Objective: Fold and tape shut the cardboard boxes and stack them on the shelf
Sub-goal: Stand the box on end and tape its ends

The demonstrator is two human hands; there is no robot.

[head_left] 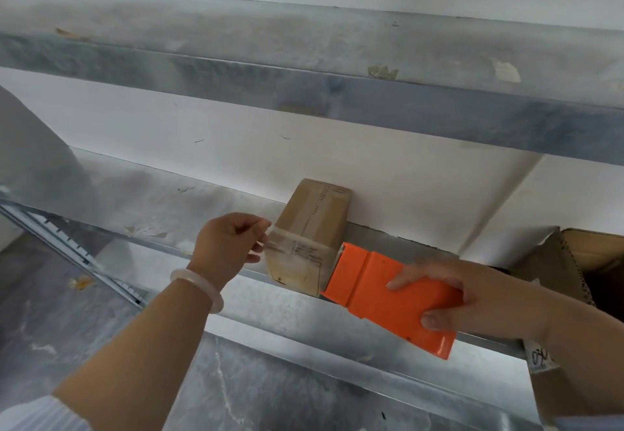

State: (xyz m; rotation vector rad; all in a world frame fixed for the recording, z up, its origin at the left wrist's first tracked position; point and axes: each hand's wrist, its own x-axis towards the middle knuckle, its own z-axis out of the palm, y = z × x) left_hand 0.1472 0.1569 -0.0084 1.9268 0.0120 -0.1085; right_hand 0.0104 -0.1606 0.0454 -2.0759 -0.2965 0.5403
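Left hand (224,245) pinches tape (287,249) on box (314,214); right hand (452,295) grips dispenser (381,292).

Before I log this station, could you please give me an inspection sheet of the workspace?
Surface: metal shelf, stained; the box stands on it.
Job's things: small box with clear tape across its front; orange dispenser against its right side; open box at far right.
Clutter: scraps of tape stuck on the shelves.
Hands: left hand pinches the tape end; right hand grips the dispenser.
Cables: nothing seen.
Surroundings: white wall behind.
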